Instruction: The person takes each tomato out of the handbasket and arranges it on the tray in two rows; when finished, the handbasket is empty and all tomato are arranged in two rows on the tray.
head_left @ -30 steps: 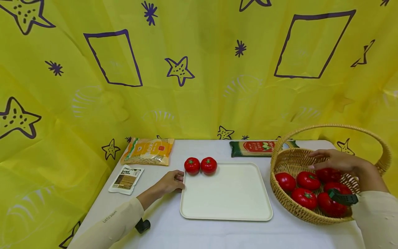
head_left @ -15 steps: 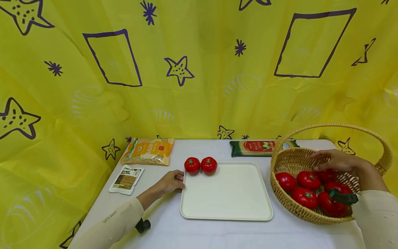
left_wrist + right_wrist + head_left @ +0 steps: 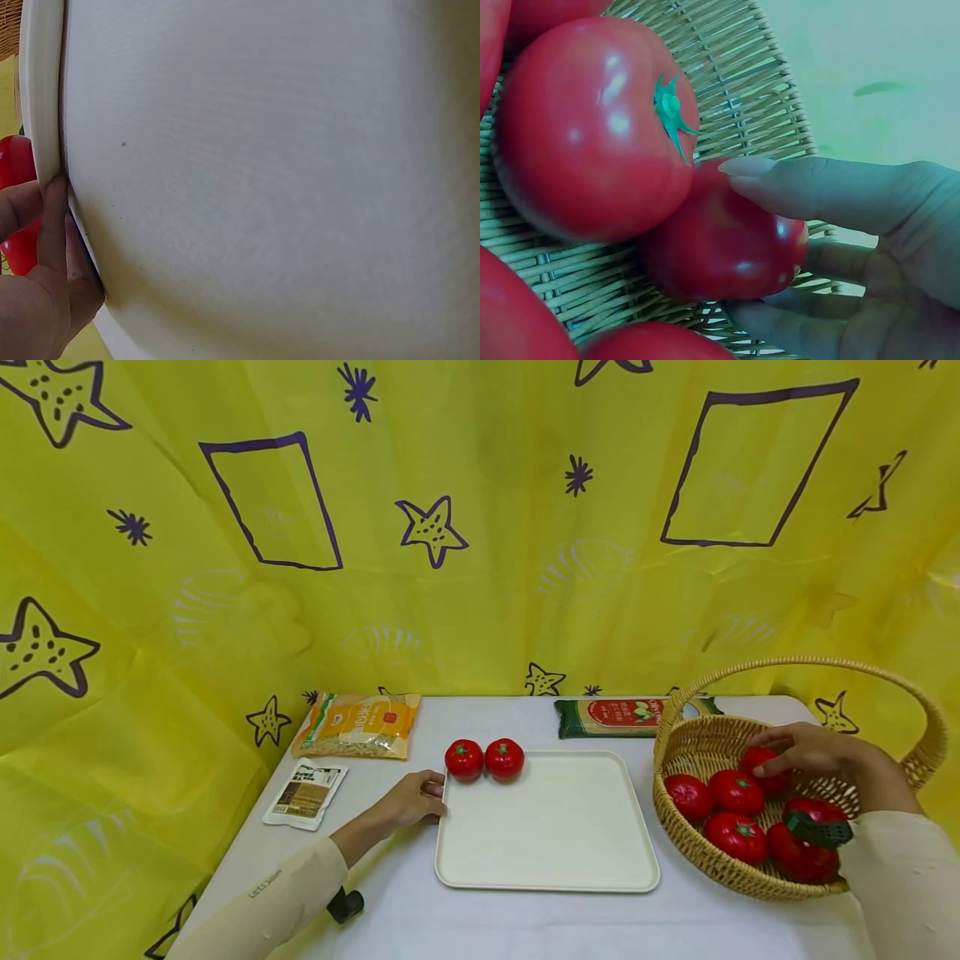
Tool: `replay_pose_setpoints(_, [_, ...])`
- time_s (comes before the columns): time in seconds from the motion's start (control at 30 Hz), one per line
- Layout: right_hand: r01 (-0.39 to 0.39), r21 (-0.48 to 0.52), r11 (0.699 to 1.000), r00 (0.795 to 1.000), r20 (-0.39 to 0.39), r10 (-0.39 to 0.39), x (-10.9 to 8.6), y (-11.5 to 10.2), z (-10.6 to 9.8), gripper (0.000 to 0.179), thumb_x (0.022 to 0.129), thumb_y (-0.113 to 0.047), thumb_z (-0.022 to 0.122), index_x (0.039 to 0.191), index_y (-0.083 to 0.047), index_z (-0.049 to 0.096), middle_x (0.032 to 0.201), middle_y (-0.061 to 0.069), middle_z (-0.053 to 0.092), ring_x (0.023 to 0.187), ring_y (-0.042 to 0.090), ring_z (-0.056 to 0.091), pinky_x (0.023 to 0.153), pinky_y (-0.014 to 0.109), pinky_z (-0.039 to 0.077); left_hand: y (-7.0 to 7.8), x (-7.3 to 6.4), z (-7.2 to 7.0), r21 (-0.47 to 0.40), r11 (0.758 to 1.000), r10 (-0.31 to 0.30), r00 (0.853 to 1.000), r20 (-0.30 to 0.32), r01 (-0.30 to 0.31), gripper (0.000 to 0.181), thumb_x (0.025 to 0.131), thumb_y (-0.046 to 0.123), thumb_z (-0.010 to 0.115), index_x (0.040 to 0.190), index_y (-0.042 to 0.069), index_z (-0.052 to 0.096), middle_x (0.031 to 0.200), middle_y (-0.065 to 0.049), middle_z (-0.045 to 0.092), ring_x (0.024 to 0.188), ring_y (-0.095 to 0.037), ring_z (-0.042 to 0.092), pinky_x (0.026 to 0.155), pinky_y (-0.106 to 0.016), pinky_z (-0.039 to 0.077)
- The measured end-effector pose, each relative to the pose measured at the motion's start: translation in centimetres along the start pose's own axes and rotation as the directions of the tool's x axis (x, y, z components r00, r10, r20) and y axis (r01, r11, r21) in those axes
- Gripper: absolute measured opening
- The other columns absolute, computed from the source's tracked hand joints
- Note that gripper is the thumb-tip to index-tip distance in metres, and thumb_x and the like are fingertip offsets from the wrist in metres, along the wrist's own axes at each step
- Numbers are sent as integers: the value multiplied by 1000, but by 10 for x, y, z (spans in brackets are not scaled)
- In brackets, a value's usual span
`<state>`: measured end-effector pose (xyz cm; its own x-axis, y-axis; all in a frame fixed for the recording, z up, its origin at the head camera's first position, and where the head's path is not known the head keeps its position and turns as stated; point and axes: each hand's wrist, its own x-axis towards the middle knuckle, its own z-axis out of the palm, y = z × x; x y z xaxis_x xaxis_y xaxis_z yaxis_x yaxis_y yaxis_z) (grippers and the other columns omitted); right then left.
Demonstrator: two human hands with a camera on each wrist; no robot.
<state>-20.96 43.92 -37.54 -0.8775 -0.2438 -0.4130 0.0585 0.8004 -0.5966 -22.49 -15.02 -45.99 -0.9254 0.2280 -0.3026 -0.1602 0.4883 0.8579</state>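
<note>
My left hand (image 3: 415, 797) pinches the left rim of a cream tray (image 3: 551, 835), with the thumb and a finger on either side of the edge in the left wrist view. Two red tomatoes (image 3: 464, 761) sit side by side at the tray's far left corner. On the right, my right hand (image 3: 821, 758) reaches under the handle of a wicker basket (image 3: 693, 743). Its thumb and fingers curl round a tomato (image 3: 727, 247) at the back of the basket. Right beside that one lies another tomato (image 3: 592, 135) with a green stem. Several more fill the basket's front.
An orange bag of dry food (image 3: 358, 725) and a small white pouch (image 3: 304, 793) lie at the table's left. A green pack of noodles (image 3: 611, 718) is at the back, partly behind the basket. The basket's tall handle (image 3: 810, 662) arches over my right wrist.
The tomato under my right hand has risen and shifted a little left, with my fingers closed round it. The tomato beside it has moved slightly left. My left hand and the tray stay put.
</note>
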Motion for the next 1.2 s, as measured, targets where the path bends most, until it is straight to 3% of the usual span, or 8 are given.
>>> replay_pose_setpoints(0.23, [19, -49, 999, 999, -39, -20, 3, 0, 2, 69, 92, -24, 72, 137, 19, 42, 125, 44, 52, 107, 39, 62, 85, 43, 58, 0, 0, 0, 0, 1000, 2, 1000, 0, -2, 53, 80, -7, 74, 129, -6, 56, 102, -12, 58, 86, -19, 58, 75, -30, 60])
replay_pose_setpoints(0.63, [-5, 28, 1000, 1000, -18, 6, 5, 7, 5, 75, 92, -24, 73, 139, 21, 35, 120, 36, 57, 104, 32, 65, 89, 46, 58, 1, -1, 0, 0, 1000, -1, 1000, -2, 1, 53, 80, -7, 74, 129, -7, 56, 101, -12, 58, 85, -19, 58, 75, -30, 60])
replay_pose_setpoints(0.93, [50, -8, 999, 996, -72, -50, 3, 13, 11, 68, 93, -28, 70, 138, 15, 43, 122, 30, 61, 107, 36, 62, 84, 40, 57, 1, 0, 0, 6, 1000, -4, 1000, 0, 4, 53, 80, -7, 74, 129, -7, 55, 101, -12, 58, 85, -20, 58, 75, -30, 60])
replay_pose_setpoints(1.2, [110, 20, 994, 987, -121, -106, 6, 14, 10, 57, 95, -26, 67, 137, 8, 49, 119, 18, 66, 97, 12, 61, 77, 25, 56, 2, 0, 0, -9, 1000, -1, 1000, 2, 1, 53, 80, -7, 73, 130, -8, 55, 102, -13, 59, 85, -19, 59, 76, -30, 60])
